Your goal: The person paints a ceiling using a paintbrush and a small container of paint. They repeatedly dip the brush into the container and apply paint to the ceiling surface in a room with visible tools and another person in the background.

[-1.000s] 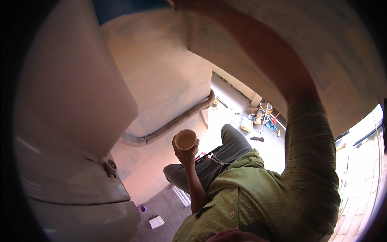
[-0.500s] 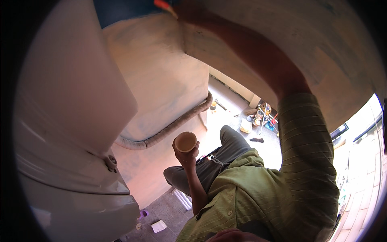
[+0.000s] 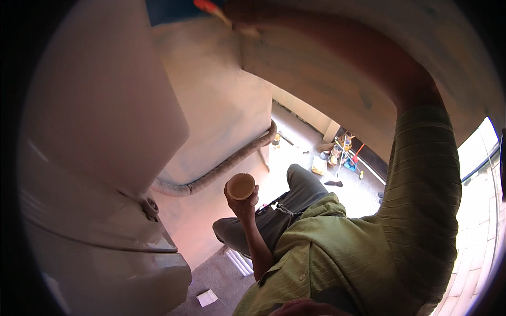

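Note:
My left hand (image 3: 243, 209) is wrapped round a cup (image 3: 241, 186) in front of my bent knees. The cup is upright and holds a beige, paint-like liquid. My right arm reaches up across the top of the view. Dark and blurred, my right hand (image 3: 247, 15) is closed on a slim paintbrush (image 3: 208, 7) with a red end and a pale yellowish part. The brush is close to the corner where the beige walls (image 3: 203, 68) meet, near a blue patch (image 3: 171, 11). Its bristles cannot be made out.
A large glossy white body (image 3: 100, 210) fills the left side. A thick pipe (image 3: 221, 167) bends along the wall below. Far down on the floor are several buckets and tools (image 3: 337, 152) and a broom head (image 3: 333, 183). A white sheet (image 3: 207, 298) lies lower left.
My right elbow and upper arm have swung outward to the right, while the brush has shifted slightly left. The white body sits further right in view, hiding the purple cup on the floor.

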A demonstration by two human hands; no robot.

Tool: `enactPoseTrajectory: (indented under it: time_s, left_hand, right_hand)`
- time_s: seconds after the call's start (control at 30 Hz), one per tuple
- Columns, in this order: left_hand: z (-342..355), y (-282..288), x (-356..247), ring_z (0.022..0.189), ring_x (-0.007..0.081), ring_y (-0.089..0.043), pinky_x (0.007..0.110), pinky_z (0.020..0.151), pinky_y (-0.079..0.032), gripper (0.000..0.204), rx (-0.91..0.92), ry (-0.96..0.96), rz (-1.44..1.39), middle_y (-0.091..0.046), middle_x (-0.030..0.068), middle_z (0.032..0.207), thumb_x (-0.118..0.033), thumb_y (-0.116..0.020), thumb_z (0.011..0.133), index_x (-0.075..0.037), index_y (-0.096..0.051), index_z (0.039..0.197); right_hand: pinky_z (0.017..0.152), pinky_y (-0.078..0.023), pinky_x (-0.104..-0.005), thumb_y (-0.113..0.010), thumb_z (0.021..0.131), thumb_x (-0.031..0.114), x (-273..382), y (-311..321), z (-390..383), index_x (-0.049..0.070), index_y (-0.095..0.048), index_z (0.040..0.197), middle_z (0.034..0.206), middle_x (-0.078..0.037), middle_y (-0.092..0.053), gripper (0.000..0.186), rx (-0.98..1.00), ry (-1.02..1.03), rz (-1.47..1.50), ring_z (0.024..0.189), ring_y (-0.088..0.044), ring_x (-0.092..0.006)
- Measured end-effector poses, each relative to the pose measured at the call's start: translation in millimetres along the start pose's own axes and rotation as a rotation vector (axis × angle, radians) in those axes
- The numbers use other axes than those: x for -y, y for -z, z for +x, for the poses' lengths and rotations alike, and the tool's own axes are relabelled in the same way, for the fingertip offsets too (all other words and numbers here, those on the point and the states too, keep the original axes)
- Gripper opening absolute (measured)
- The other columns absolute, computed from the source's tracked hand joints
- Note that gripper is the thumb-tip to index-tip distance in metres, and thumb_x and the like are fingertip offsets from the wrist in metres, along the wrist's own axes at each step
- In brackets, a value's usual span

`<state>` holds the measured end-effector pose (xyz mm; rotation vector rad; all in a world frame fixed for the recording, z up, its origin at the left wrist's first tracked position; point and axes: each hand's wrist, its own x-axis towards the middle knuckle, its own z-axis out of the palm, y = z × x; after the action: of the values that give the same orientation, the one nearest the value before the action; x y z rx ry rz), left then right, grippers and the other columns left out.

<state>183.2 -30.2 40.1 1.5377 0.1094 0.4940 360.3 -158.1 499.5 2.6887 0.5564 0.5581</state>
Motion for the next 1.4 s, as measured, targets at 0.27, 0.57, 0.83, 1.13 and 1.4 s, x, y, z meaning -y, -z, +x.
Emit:
enactPoseTrajectory:
  time_s: [0.27, 0.57, 0.83, 1.13, 1.4]
  left_hand:
    - [0, 6, 6, 0.105, 0.0261, -0.063, 0.039, 0.093, -0.05, 0.077, -0.032, -0.011, -0.037, -0.063, 0.0127, 0.115, -0.014, -0.091, 0.063, -0.003, -0.051, 0.127]
    - [-2, 5, 4, 0.105, 0.0269, -0.062, 0.039, 0.093, -0.049, 0.078, -0.013, -0.013, -0.006, -0.063, 0.0132, 0.116, -0.014, -0.091, 0.063, -0.003, -0.05, 0.129]
    - [4, 26, 0, 0.104, 0.0281, -0.063, 0.041, 0.093, -0.05, 0.077, -0.085, 0.006, 0.055, -0.064, 0.0132, 0.115, -0.016, -0.092, 0.062, -0.004, -0.052, 0.126]
    - [-8, 0, -3, 0.103, 0.0272, -0.063, 0.04, 0.091, -0.049, 0.078, -0.026, -0.026, 0.021, -0.063, 0.0138, 0.115, -0.019, -0.091, 0.063, -0.004, -0.05, 0.129]
    - [-4, 1, -5, 0.105, 0.028, -0.062, 0.04, 0.092, -0.049, 0.079, -0.023, -0.024, -0.011, -0.062, 0.0143, 0.115, -0.018, -0.091, 0.063, -0.004, -0.05, 0.129]
  right_hand:
    - [0.075, -0.057, -0.0465, -0.05, 0.09, 0.013, -8, -58, 7, 0.003, -0.067, 0.1, 0.102, -0.02, -0.068, 0.023, 0.013, 0.022, 0.106, 0.096, -0.069, -0.0309]
    - [0.074, -0.056, -0.0502, -0.056, 0.09, 0.015, -53, 33, 36, 0.0, -0.07, 0.094, 0.093, -0.018, -0.068, 0.021, -0.504, 0.075, -0.511, 0.092, -0.068, -0.0364]
    - [0.076, -0.055, -0.0481, -0.053, 0.09, 0.015, 41, -184, -1, 0.002, -0.069, 0.095, 0.097, -0.017, -0.068, 0.021, -0.103, 0.258, -0.007, 0.094, -0.068, -0.0334]
    - [0.075, -0.054, -0.0475, -0.055, 0.09, 0.016, -63, -26, 29, 0.002, -0.07, 0.096, 0.098, -0.018, -0.069, 0.022, -0.425, -0.023, -0.444, 0.092, -0.067, -0.0342]
    - [0.081, -0.054, -0.0459, -0.053, 0.091, 0.017, -42, -94, -4, 0.006, -0.07, 0.095, 0.1, -0.015, -0.069, 0.021, -0.275, 0.084, -0.276, 0.099, -0.067, -0.0322]
